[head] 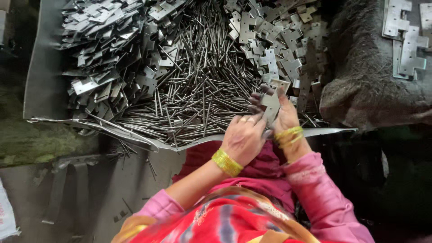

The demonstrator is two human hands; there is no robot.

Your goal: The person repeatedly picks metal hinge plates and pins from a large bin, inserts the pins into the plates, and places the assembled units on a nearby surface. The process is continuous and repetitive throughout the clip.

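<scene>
Both the left hand (243, 135) and right hand (284, 114) pinch a stiff, light hinge leaf (271, 102) by its edges, probably sharp, above loose pins (198, 90).

Soft daylight from above, glinting metal pins (198, 90), dark murky edges, slight motion blur.

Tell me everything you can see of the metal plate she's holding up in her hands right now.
The metal plate is a flat, pale grey hinge leaf of dull sheet metal, with a notched top edge. It is held roughly upright above the heap of thin steel pins. The right hand grips it from the side and behind, and the left hand meets its lower edge, with dark-tipped fingers across its left side. Its lower part is hidden.
</scene>
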